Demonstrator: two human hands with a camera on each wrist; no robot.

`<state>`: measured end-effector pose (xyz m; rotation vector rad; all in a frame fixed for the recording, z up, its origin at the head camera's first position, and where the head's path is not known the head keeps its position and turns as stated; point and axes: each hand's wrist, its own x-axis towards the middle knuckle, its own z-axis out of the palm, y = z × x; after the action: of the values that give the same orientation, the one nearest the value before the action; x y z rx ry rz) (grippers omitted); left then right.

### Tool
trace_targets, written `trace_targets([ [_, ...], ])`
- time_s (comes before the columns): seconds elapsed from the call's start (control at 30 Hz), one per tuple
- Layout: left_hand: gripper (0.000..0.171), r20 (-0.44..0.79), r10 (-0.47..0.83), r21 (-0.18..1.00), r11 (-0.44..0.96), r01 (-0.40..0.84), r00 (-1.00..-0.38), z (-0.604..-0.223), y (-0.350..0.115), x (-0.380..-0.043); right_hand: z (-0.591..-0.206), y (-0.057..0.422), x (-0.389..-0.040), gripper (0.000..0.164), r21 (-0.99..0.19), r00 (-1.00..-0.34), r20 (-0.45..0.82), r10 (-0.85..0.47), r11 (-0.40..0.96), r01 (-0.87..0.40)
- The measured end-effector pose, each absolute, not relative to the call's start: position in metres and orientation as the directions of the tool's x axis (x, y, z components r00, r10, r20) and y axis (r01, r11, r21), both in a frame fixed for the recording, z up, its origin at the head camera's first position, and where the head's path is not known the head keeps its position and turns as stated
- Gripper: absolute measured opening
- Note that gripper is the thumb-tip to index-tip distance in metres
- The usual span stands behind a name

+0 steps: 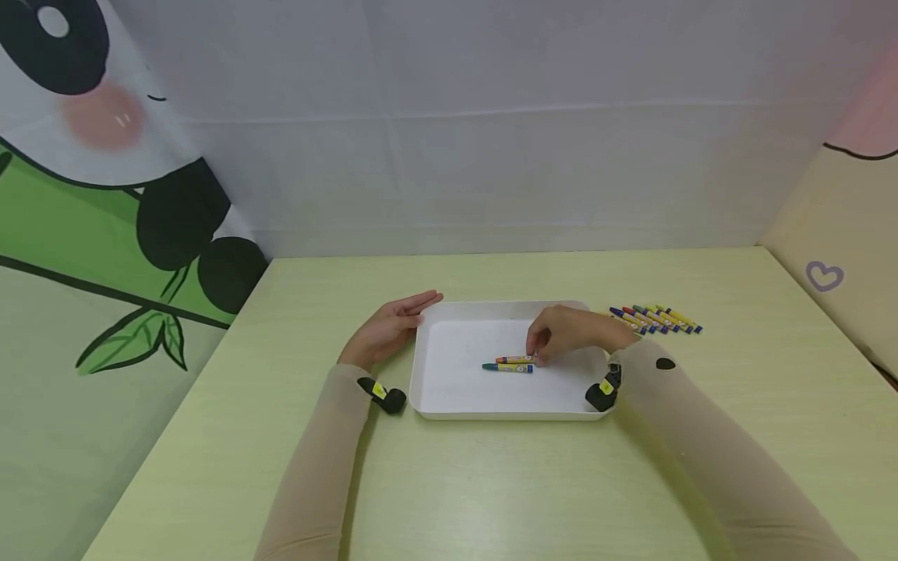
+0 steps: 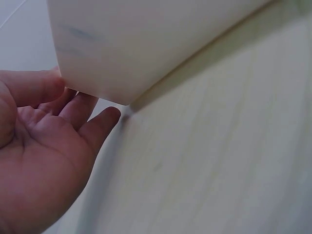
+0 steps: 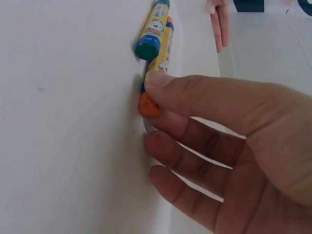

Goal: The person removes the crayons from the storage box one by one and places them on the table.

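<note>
A white tray (image 1: 449, 393) lies on the table with two crayons inside it. At its far left corner my left hand (image 1: 389, 329) holds the rim, the thumb against the side wall and the fingers stretched along the far side. My right hand (image 1: 564, 333) is over the tray's middle and pinches an orange crayon (image 3: 150, 104) between thumb and index finger at its flat end. The other fingers are loosely bent beside it. Right next to the orange crayon is a green crayon (image 1: 507, 368), roughly parallel, with its tip pointing left.
A slanted row of several crayons (image 1: 655, 319) lies on the table (image 1: 449, 483) to the right of the tray, beyond my right wrist. A pale cloth wall (image 1: 449, 179) rises behind the table, with printed panels at left and right.
</note>
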<state>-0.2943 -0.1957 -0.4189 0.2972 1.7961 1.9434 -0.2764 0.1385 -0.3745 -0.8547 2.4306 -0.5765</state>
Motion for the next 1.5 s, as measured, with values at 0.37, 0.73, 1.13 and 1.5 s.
trace_targets([
  [0.37,0.052,-0.168,0.464,0.978,-0.034,-0.207,-0.87,-0.418,-0.193,-0.297,-0.371,0.14,-0.279,0.006,-0.545,-0.664,-0.299,-0.685,0.694,-0.471],
  [0.73,0.052,-0.161,0.465,0.979,-0.033,-0.199,-0.87,-0.416,-0.191,-0.298,-0.363,0.148,-0.283,0.005,-0.562,-0.683,-0.257,-0.684,0.68,-0.47],
  [1.13,0.052,-0.16,0.457,0.979,-0.038,-0.198,-0.875,-0.417,-0.189,-0.3,-0.358,0.166,-0.291,0.007,-0.577,-0.699,-0.189,-0.69,0.654,-0.489],
  [1.5,0.052,-0.16,0.454,0.98,-0.036,-0.197,-0.876,-0.417,-0.189,-0.3,-0.347,0.19,-0.289,0.011,-0.564,-0.785,-0.146,-0.602,0.703,-0.434],
])
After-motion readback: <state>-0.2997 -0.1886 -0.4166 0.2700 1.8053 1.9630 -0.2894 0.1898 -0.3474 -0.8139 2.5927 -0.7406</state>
